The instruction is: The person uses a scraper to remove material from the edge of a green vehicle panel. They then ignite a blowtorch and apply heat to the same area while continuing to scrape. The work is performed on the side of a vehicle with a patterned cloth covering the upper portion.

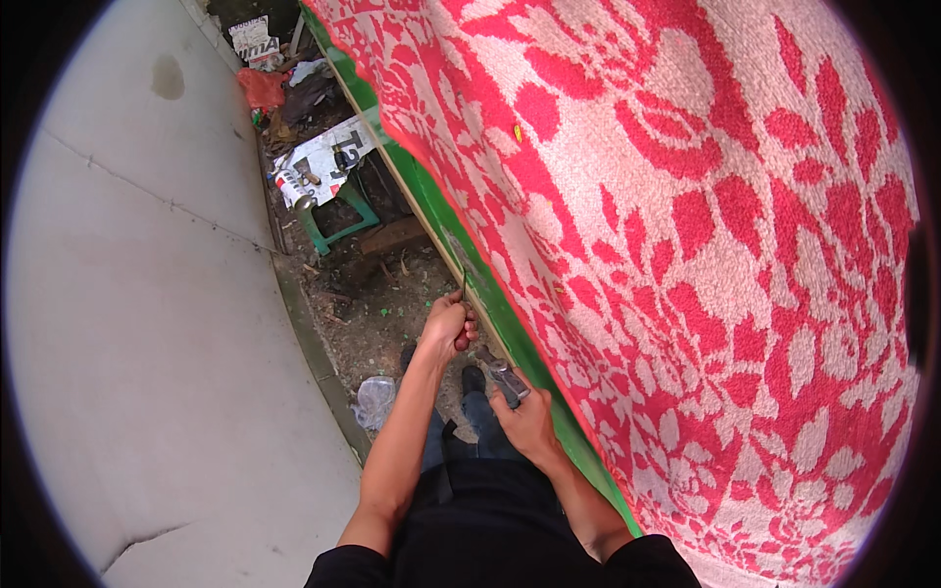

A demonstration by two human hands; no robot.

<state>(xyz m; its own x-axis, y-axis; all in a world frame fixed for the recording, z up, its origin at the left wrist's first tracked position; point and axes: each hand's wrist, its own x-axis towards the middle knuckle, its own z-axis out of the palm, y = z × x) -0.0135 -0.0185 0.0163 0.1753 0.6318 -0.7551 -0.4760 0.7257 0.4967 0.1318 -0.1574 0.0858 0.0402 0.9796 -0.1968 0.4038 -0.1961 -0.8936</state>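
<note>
My left hand [448, 321] is closed around a thin chisel-like tool [465, 281]. Its narrow metal shaft points up against the pale wooden edge strip [431, 227] of a green board [431, 191]. The tool's reddish handle end shows below my fingers; whether it is a chisel or a screwdriver I cannot tell. Lower and to the right, my right hand [529, 423] grips a hammer [508, 380] near its head. The metal head lies just below the tool's handle end, apart from it. Most of the hammer's handle is hidden by my hand.
A red and white flowered cloth [686, 245] drapes over the green board on the right. A pale wall [157, 294] rises at left. Between them are a green stool [338, 230] with a printed sheet [323, 162] on it, a plastic bag [374, 402] and a red bag [261, 88].
</note>
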